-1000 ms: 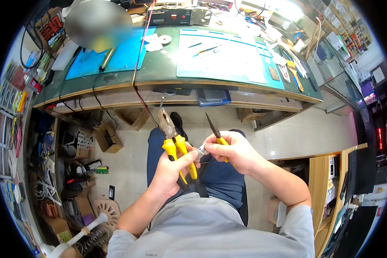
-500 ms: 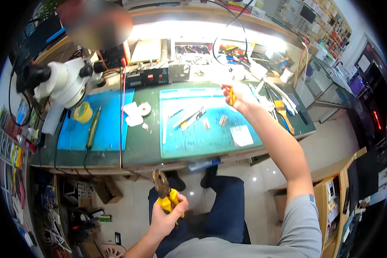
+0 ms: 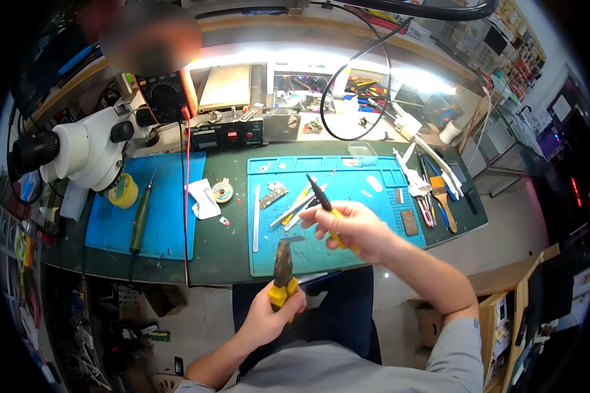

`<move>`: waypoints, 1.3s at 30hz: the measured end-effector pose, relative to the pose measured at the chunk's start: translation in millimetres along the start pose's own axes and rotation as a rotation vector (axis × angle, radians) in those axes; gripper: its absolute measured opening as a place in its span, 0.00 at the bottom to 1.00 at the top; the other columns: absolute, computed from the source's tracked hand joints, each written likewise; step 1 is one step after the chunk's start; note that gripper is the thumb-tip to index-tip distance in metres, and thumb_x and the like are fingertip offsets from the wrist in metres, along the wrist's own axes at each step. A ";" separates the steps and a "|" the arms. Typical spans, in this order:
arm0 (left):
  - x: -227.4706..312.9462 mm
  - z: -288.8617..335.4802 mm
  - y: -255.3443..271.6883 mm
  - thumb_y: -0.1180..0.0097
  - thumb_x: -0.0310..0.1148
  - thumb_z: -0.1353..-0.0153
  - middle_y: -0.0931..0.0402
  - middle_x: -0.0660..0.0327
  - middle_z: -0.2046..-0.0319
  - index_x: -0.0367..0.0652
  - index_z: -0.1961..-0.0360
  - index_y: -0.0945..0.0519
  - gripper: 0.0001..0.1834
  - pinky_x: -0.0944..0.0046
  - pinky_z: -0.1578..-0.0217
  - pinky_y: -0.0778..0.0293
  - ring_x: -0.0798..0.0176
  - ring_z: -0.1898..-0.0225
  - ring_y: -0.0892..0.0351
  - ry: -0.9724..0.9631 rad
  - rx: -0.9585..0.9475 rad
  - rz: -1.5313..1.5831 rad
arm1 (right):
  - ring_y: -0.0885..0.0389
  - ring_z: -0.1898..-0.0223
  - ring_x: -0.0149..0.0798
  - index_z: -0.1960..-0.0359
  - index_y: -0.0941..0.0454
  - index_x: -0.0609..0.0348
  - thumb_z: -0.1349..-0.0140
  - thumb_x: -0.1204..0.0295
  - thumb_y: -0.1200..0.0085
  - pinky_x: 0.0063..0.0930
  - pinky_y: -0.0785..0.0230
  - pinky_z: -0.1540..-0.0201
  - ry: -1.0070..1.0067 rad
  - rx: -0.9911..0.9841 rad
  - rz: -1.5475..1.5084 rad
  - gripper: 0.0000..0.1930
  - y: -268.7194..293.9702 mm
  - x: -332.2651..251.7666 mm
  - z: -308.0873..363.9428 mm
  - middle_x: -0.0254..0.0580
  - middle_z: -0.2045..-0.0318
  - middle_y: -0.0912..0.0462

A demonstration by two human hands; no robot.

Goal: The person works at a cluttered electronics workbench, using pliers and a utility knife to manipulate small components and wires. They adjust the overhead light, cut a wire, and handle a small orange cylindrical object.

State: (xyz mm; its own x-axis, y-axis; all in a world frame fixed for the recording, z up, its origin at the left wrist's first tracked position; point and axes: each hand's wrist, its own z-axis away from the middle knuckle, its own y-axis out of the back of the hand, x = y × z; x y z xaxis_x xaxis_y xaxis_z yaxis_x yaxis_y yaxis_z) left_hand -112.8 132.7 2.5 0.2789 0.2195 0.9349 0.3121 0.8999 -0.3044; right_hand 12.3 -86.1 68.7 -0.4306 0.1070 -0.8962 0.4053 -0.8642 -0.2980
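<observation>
My left hand (image 3: 271, 316), at the table's front edge, is closed around the yellow handles of pliers (image 3: 283, 270). Their worn jaws point up, and a small dark flat piece (image 3: 295, 239) shows at the tip. To the right, over the blue work mat (image 3: 272, 252), my right hand (image 3: 347, 228) holds what look like slim pointed pliers (image 3: 319, 193) with a dark nose and yellow handles. The dark nose points up and left, and the fingers partly hide the handles. Behind the hands lie a perforated metal part (image 3: 273, 195) and several slender tools (image 3: 295, 208).
A brown rectangular piece (image 3: 410, 223) rests at the mat's right, beside a brush (image 3: 443, 198) and other tools. At left are a microscope (image 3: 85, 152), a green pen-like tool (image 3: 141, 219) and a solder spool (image 3: 222, 191). A black cable (image 3: 322, 108) loops above the bench.
My right hand has come back from the far side of the mat toward me, bringing the yellow-handled tool. The left hand has raised its pliers to the table's front edge.
</observation>
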 end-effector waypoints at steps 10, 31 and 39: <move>-37.2 8.5 -6.1 0.40 0.38 0.29 0.22 0.65 0.54 0.40 0.43 0.26 0.19 0.66 0.49 0.28 0.70 0.52 0.24 -0.101 0.056 -0.129 | 0.24 0.69 0.24 0.62 0.17 0.63 0.33 0.69 0.38 0.22 0.32 0.65 0.471 0.358 0.597 0.09 -40.6 24.0 30.0 0.33 0.71 0.19; 103.9 89.4 351.0 0.37 0.55 0.39 0.21 0.46 0.53 0.38 0.43 0.22 0.33 0.45 0.49 0.25 0.43 0.50 0.21 0.177 1.426 -1.720 | 0.21 0.62 0.51 0.58 0.21 0.61 0.45 0.75 0.33 0.42 0.29 0.62 0.772 0.566 1.255 0.14 -21.0 76.2 56.5 0.48 0.63 0.21; 43.7 81.6 116.7 0.49 0.37 0.28 0.21 0.53 0.42 0.37 0.42 0.21 0.20 0.52 0.38 0.30 0.49 0.42 0.22 -0.466 0.197 -1.163 | 0.23 0.63 0.45 0.68 0.23 0.58 0.45 0.69 0.33 0.38 0.28 0.60 0.880 0.515 1.322 0.11 -60.3 76.5 -0.2 0.41 0.68 0.25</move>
State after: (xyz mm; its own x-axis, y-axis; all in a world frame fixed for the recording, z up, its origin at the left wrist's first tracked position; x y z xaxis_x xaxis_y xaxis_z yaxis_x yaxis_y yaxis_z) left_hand -138.3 278.1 22.7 -0.4253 -0.6602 0.6191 0.0061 0.6819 0.7314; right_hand -44.9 -25.7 18.0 0.5960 -0.7086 -0.3777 -0.2713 -0.6204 0.7359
